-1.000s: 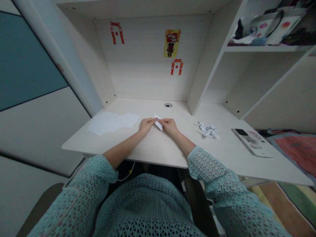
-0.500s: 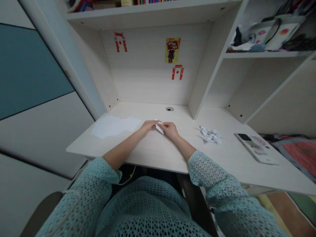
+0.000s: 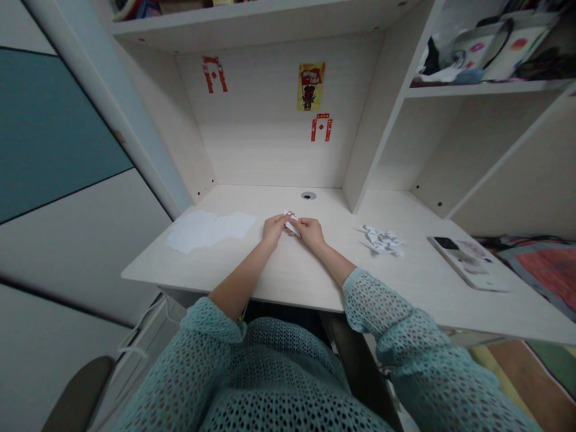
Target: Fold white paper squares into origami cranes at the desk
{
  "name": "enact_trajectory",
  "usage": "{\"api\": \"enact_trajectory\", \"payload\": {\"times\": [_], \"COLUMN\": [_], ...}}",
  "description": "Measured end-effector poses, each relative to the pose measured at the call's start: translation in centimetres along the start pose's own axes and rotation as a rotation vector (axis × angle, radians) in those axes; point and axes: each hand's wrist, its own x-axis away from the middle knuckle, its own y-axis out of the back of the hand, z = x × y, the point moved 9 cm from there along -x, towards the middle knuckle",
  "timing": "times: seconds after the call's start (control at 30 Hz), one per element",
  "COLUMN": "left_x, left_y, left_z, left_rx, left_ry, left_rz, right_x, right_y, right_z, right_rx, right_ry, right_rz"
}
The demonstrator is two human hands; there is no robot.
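Observation:
A small folded piece of white paper (image 3: pixel 291 225) rests low over the pale wooden desk (image 3: pixel 292 276), held between both hands. My left hand (image 3: pixel 274 228) pinches its left side with the fingers closed. My right hand (image 3: pixel 308 231) grips the right side, fingers curled on the paper. The two hands touch almost at the fingertips near the middle of the desk. Most of the paper is hidden by my fingers.
Flat white sheets (image 3: pixel 209 229) lie at the left of the desk. A heap of folded paper shapes (image 3: pixel 382 240) sits to the right, and a phone on a white pad (image 3: pixel 468 261) further right. A cable hole (image 3: pixel 308 195) is behind the hands. Shelves stand at the right.
My hands have drawn closer together and the paper looks smaller, more covered by the fingers. My left elbow has swung inward. The head view has shifted slightly.

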Motion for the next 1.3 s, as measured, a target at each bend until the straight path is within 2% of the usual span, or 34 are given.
{"api": "enact_trajectory", "payload": {"times": [0.13, 0.27, 0.53, 0.73, 0.97, 1.1, 1.3], "left_x": [-0.1, -0.2, 0.0, -0.1, -0.2, 0.0, -0.1], "left_y": [0.7, 1.3, 2.3, 2.7, 3.0, 3.0, 2.8], "left_z": [-0.1, 0.0, -0.5, -0.3, -0.6, -0.9, -1.8], "left_rx": [0.006, 0.072, 0.111, 0.149, 0.179, 0.194, 0.073], "left_ry": [-0.039, 0.0, 0.023, 0.036, -0.022, -0.054, -0.14], "left_rz": [-0.046, -0.123, -0.233, -0.253, -0.298, -0.311, -0.272], "right_x": [0.2, 0.3, 0.1, 0.3, 0.6, 0.6, 0.5], "right_y": [-0.6, -1.3, -3.6, -3.8, -3.8, -4.4, -5.1], "right_z": [0.1, 0.4, -0.2, -0.6, -0.1, -0.2, -1.0], "right_rx": [-0.046, -0.127, -0.429, -0.477, -0.475, -0.545, -0.612], "right_ry": [-0.019, -0.004, -0.064, -0.111, -0.125, -0.159, -0.217], "right_rz": [0.057, 0.106, 0.267, 0.286, 0.302, 0.335, 0.373]}}
